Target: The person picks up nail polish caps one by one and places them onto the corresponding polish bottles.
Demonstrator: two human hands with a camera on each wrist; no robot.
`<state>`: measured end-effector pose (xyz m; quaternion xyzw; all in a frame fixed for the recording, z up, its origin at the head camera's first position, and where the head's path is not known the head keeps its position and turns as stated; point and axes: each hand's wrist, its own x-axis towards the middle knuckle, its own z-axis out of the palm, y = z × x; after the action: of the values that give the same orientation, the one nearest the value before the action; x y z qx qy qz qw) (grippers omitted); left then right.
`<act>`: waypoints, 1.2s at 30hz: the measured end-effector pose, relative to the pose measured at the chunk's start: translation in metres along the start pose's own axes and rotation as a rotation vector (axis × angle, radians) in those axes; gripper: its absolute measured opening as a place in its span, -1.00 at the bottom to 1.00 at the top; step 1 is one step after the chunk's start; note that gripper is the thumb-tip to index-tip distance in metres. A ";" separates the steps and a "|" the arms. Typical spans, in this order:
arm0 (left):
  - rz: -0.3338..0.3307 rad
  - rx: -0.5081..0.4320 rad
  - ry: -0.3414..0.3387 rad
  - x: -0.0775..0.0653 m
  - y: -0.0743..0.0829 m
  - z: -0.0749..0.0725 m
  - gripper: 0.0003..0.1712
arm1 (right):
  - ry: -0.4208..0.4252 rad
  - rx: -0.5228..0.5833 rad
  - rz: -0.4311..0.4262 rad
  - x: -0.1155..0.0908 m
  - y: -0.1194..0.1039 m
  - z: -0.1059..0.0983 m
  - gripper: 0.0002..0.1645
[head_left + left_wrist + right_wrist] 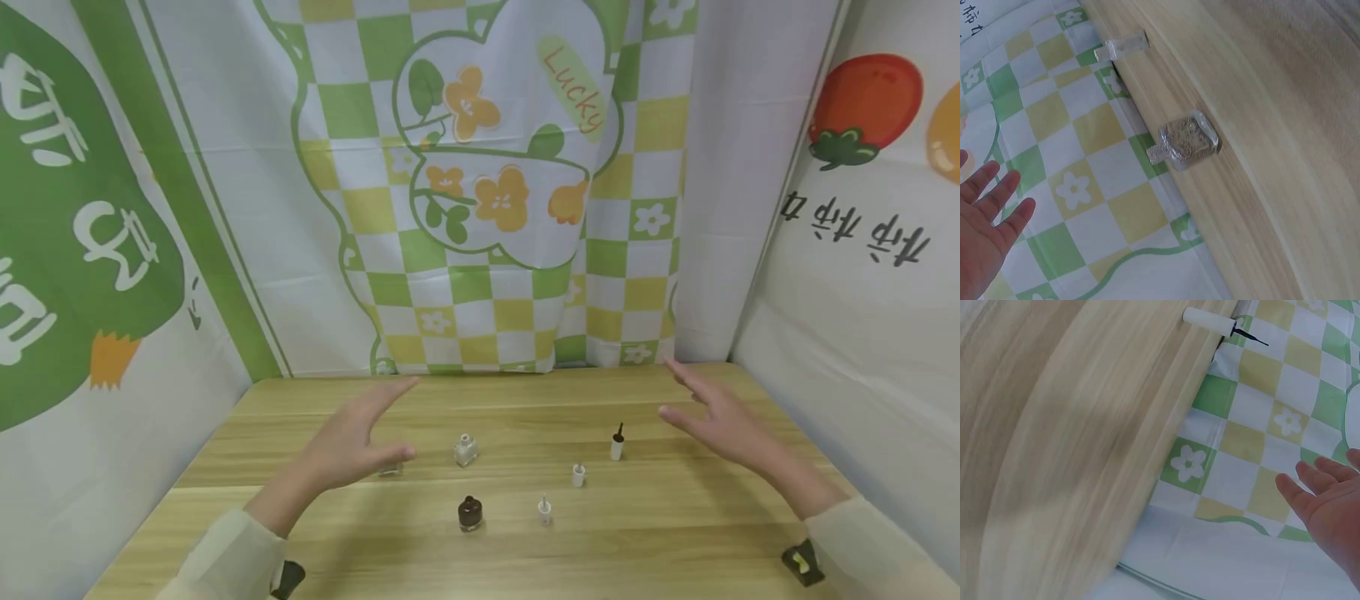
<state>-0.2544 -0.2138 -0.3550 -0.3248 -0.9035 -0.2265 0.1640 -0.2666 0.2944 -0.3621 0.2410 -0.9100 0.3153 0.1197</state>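
Note:
Both hands hover over the table with fingers spread and nothing held. My left hand (348,437) is at the left, its thumb and wrist partly covering a small clear nail polish bottle (392,470). In the left wrist view that glittery bottle (1188,144) stands uncapped. Right of the hand are another uncapped clear bottle (466,452) and a dark brown nail polish bottle (470,514). My right hand (723,425) is nearest a white brush cap (617,448) standing with its dark brush up. Two more white brush caps, one (578,476) behind the other (545,512), stand brush-up nearer the middle.
The wooden table (645,542) ends at the back against a checked green and yellow curtain (480,292). White printed cloths hang at the left (217,350) and right (847,333). A dark strap piece (802,563) sits under the right sleeve.

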 end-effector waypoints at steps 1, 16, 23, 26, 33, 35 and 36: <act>-0.010 -0.020 0.001 -0.002 0.000 0.001 -0.01 | 0.003 0.014 0.005 0.000 0.001 0.001 -0.14; -0.036 -0.319 -0.003 -0.013 0.007 0.030 -0.34 | 0.016 0.205 0.170 -0.003 0.005 0.018 -0.28; -0.154 -0.478 -0.044 -0.022 0.010 0.045 -0.39 | -0.007 0.220 0.229 -0.002 0.010 0.029 -0.28; -0.181 -0.515 -0.051 -0.025 0.010 0.051 -0.43 | -0.030 0.218 0.255 -0.003 0.012 0.033 -0.26; -0.207 -0.581 -0.082 -0.028 0.015 0.062 -0.46 | -0.081 0.218 0.350 -0.002 0.015 0.040 -0.30; -0.216 -0.590 -0.099 -0.029 0.016 0.064 -0.46 | -0.091 0.220 0.359 -0.002 0.015 0.042 -0.31; -0.224 -0.596 -0.110 -0.029 0.017 0.065 -0.46 | -0.098 0.224 0.359 -0.001 0.016 0.043 -0.31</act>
<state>-0.2315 -0.1834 -0.4170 -0.2689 -0.8349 -0.4800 -0.0132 -0.2762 0.2783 -0.4039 0.1019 -0.9025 0.4184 -0.0103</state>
